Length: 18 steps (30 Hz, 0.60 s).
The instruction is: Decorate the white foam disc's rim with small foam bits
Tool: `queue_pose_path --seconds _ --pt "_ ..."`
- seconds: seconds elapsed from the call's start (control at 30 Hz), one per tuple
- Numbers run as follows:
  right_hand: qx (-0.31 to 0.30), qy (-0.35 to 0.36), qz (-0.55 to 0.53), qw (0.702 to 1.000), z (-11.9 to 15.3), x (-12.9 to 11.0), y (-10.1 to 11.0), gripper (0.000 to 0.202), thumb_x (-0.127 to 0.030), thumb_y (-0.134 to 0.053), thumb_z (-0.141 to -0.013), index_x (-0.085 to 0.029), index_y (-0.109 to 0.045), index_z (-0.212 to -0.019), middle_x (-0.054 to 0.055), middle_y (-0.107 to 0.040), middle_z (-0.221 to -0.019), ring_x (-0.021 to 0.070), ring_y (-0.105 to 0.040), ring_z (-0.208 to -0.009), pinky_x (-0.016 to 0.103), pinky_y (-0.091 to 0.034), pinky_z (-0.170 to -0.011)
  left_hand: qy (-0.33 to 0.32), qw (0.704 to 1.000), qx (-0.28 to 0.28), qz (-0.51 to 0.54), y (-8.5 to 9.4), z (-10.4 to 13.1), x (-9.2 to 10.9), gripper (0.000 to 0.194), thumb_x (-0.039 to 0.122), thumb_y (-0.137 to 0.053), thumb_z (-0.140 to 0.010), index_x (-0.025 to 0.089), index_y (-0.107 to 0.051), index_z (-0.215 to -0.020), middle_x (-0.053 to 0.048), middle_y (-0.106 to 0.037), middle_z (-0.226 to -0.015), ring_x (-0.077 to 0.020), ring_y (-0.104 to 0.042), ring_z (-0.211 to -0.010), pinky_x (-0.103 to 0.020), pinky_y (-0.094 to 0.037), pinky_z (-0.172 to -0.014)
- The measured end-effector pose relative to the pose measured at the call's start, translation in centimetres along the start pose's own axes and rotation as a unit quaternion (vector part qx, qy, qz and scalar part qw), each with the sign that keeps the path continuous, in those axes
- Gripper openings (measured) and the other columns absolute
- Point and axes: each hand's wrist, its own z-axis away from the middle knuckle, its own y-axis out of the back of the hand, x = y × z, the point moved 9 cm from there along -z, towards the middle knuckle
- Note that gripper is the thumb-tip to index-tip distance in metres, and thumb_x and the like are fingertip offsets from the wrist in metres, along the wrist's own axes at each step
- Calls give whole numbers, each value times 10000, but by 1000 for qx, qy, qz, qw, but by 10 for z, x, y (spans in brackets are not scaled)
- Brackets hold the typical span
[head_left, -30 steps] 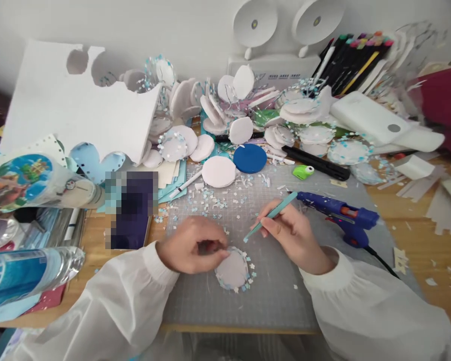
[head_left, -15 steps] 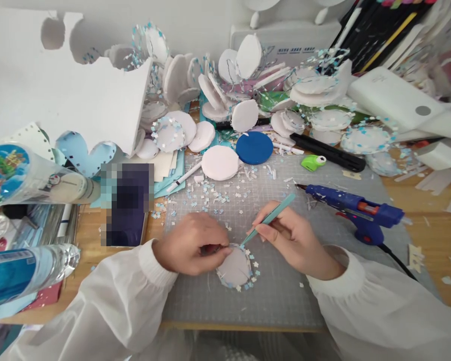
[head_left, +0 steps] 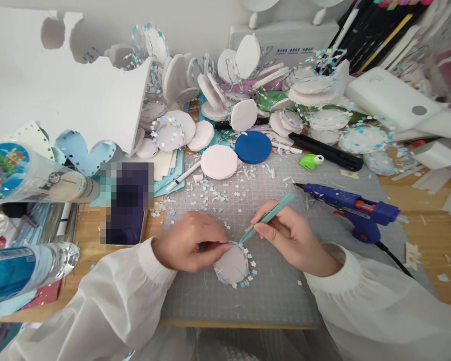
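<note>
Two hands work at one small round disc (head_left: pixel 231 264), which lies on the gridded grey mat (head_left: pixel 270 296) near the front edge of the surface. The left hand (head_left: pixel 191 240) has its fingers pinched together at the disc's upper left rim; whether they grip the rim itself or something hidden there, I cannot tell. The right hand (head_left: pixel 291 238) has its fingers closed around teal tweezers (head_left: pixel 274 209), whose tips meet the upper rim. Placing a tiny bit of trim there seems to be the step in hand; the next move probably calls for a steady rim and a light release, without dragging neighbouring pieces.

Pale and flat, the disc wears a bumpy border of blue and white flower shapes. Beyond it sit a smooth blue disc (head_left: pixel 253 147), a thick white disc (head_left: pixel 219 162) with a slightly uneven edge, and a hard, glossy glue gun (head_left: pixel 353 203).
</note>
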Motion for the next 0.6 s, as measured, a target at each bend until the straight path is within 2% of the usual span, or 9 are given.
queue_pose_path --seconds 0.37,0.6 --pt "0 3 -3 1000 1 -1 0 41 -215 -538 -884 -197 -571 -868 12 -567 -784 105 -544 -680 216 -431 -560 -2 1000 2 13 1 0 -1 231 200 -496 -882 161 -584 -672 -23 -564 -539 -137 -489 -532 -285 -333 -552" --pt "-10 -4 -1 1000 0 0 -2 46 -221 -534 -889 -198 -572 -874 8 -560 -783 94 -509 -643 214 -394 -521 -7 1000 7 26 1 2 -1 220 193 -511 -881 159 -583 -676 -13 -536 -523 -135 -475 -527 -285 -319 -551"
